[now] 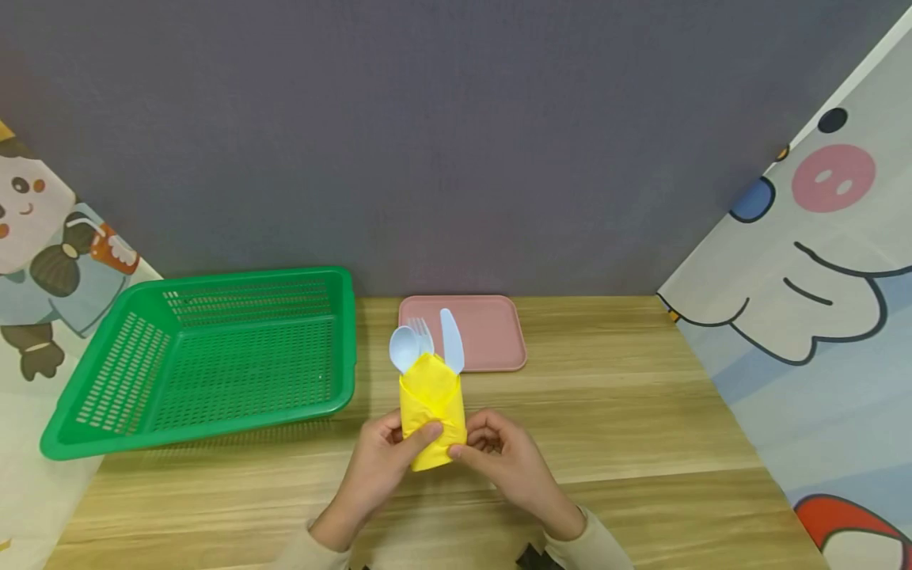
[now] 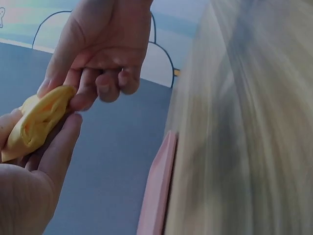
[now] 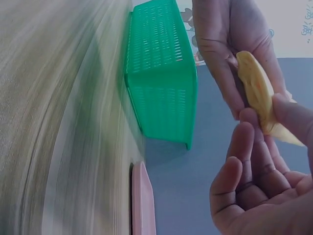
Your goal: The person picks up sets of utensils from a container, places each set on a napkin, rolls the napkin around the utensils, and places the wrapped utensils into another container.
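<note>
A yellow napkin (image 1: 432,412) is wrapped round the lower ends of a white plastic spoon (image 1: 404,348), fork (image 1: 422,332) and knife (image 1: 452,342), whose heads stick out at the top. My left hand (image 1: 385,459) grips the bundle from the left, thumb across its front and fingers behind. On the other side, my right hand (image 1: 509,459) pinches the lower right edge between thumb and fingers. Both wrist views show the folded bottom end of the napkin (image 2: 41,120) between the two hands, held above the table; the cutlery handles are hidden inside.
A green plastic basket (image 1: 242,423) stands on the left of the wooden table (image 1: 606,427). Behind the bundle lies a pink tray (image 1: 492,336), against a grey back panel (image 1: 456,142). Cartoon-printed sheets (image 1: 805,301) flank both sides.
</note>
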`<control>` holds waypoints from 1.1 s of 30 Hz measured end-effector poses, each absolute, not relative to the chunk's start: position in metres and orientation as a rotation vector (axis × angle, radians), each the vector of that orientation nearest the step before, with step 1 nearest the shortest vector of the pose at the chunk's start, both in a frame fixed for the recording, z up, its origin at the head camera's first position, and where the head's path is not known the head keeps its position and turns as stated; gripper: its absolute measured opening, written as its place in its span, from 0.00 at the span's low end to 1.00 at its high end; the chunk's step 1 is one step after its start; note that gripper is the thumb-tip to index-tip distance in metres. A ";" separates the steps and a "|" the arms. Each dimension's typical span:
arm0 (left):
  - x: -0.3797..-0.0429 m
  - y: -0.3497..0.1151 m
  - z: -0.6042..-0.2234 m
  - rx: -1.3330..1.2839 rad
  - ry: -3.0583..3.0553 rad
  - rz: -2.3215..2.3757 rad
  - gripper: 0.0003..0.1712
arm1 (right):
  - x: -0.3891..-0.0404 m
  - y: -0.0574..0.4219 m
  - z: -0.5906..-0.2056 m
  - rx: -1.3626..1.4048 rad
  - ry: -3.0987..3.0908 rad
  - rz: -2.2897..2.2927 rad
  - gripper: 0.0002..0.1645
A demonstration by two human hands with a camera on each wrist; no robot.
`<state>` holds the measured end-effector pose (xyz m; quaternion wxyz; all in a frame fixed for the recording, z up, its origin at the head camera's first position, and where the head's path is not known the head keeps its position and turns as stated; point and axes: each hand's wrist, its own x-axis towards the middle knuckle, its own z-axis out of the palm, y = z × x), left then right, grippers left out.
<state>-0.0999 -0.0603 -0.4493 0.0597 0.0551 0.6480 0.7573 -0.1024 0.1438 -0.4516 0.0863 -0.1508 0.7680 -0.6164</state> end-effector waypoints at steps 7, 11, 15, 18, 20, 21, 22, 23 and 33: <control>-0.100 -0.072 -0.438 0.348 2.225 2.214 0.08 | -0.102 0.142 -0.453 -0.575 2.288 -1.835 0.09; -0.105 -0.090 -0.417 0.313 2.398 2.198 0.07 | -0.102 0.144 -0.454 -0.574 2.288 -1.828 0.09; -0.117 -0.121 -0.392 0.291 2.594 2.061 0.09 | -0.103 0.148 -0.455 -0.578 2.274 -1.839 0.08; -0.130 -0.145 -0.379 0.240 2.711 1.948 0.13 | -0.104 0.150 -0.457 -0.604 2.268 -1.842 0.07; -0.139 -0.160 -0.373 0.186 2.771 1.870 0.17 | -0.104 0.151 -0.458 -0.623 2.266 -1.838 0.07; -0.144 -0.168 -0.371 0.169 2.780 1.843 0.18 | -0.104 0.152 -0.458 -0.632 2.267 -1.835 0.07; -0.148 -0.175 -0.370 0.151 2.787 1.805 0.20 | -0.104 0.152 -0.459 -0.640 2.267 -1.832 0.07; -0.153 -0.181 -0.369 0.135 2.781 1.768 0.22 | -0.104 0.153 -0.459 -0.647 2.268 -1.829 0.07; -0.190 -0.222 -0.380 -0.040 2.302 1.772 0.36 | -0.100 0.157 -0.460 -0.679 2.254 -1.774 0.07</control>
